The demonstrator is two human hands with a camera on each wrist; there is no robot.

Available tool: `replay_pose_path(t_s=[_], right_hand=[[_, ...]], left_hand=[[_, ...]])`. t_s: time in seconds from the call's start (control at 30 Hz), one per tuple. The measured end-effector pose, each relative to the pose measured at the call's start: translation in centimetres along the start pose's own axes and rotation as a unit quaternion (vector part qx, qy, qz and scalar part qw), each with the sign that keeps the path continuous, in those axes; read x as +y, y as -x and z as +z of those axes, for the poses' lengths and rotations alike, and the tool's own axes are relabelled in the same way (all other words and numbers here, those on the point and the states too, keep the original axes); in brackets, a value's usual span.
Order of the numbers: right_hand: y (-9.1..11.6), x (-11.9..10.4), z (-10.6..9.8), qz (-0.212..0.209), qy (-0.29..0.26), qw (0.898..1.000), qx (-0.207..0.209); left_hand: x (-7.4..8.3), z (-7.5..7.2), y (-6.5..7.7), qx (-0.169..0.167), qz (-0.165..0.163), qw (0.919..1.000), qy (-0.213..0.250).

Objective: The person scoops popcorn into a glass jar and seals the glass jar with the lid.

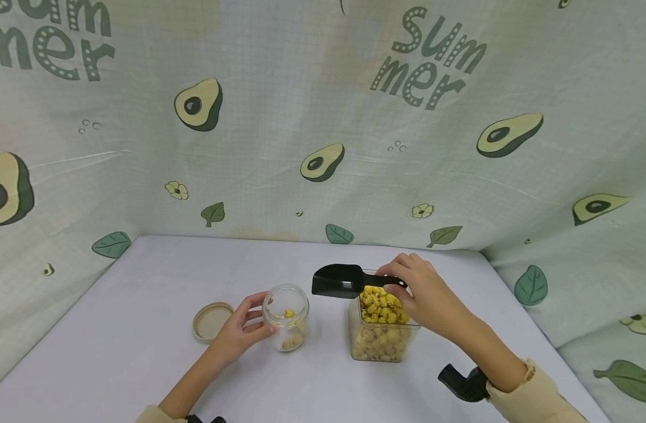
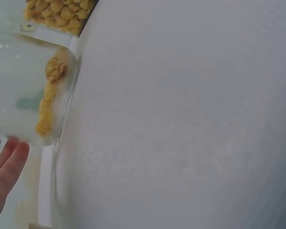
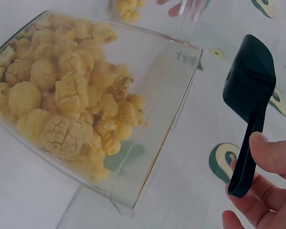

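Observation:
My left hand (image 1: 239, 328) holds a clear round glass jar (image 1: 300, 311) from its left side, fingers behind and thumb in front. The jar stands upright and has a few yellow popcorn pieces (image 2: 45, 114) at its bottom. With my right hand (image 1: 426, 296) I pinch the handle of a black scoop (image 1: 337, 281) between thumb and fingers. Its head points left, above the gap between the jar and a clear square container (image 1: 356, 338). Yellow popcorn (image 3: 71, 95) fills much of that container. The scoop's inside is hidden from view.
A round beige-rimmed lid (image 1: 211, 323) lies on the white table (image 1: 117, 352), left of the jar and behind the left hand. Cloth (image 1: 259, 194) printed with avocados and leaves hangs behind the table and at its sides. A black wrist mount (image 1: 463, 385) sits at the right forearm.

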State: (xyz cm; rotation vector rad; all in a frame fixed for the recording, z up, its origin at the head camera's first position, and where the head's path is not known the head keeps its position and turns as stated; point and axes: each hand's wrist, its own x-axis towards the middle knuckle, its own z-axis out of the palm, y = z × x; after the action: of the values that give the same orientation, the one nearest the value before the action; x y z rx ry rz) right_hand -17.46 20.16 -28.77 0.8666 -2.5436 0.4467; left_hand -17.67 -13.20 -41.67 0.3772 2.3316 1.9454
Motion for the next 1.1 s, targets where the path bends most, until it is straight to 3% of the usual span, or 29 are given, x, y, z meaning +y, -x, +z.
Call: replay_pose_path(t_s=[0.47, 0.7, 0.9, 1.1], right_hand=[[2.3, 1.5, -0.6, 0.008, -0.003, 0.999, 0.052], [3.3, 2.5, -0.8, 0.007, 0.009, 0.997, 0.070], [3.9, 3.0, -1.0, 0.012, 0.008, 0.997, 0.081], [4.5, 3.5, -0.9, 0.018, 0.008, 0.996, 0.093]], left_hand=[[0.1, 0.2, 0.1, 0.006, -0.005, 1.0000, -0.003], [0.3, 0.4, 0.4, 0.037, 0.024, 0.9974, -0.057], [1.2, 0.8, 0.9, 0.075, 0.077, 0.9852, -0.134], [2.7, 1.6, 1.0, 0.138, 0.159, 0.9592, -0.188]])
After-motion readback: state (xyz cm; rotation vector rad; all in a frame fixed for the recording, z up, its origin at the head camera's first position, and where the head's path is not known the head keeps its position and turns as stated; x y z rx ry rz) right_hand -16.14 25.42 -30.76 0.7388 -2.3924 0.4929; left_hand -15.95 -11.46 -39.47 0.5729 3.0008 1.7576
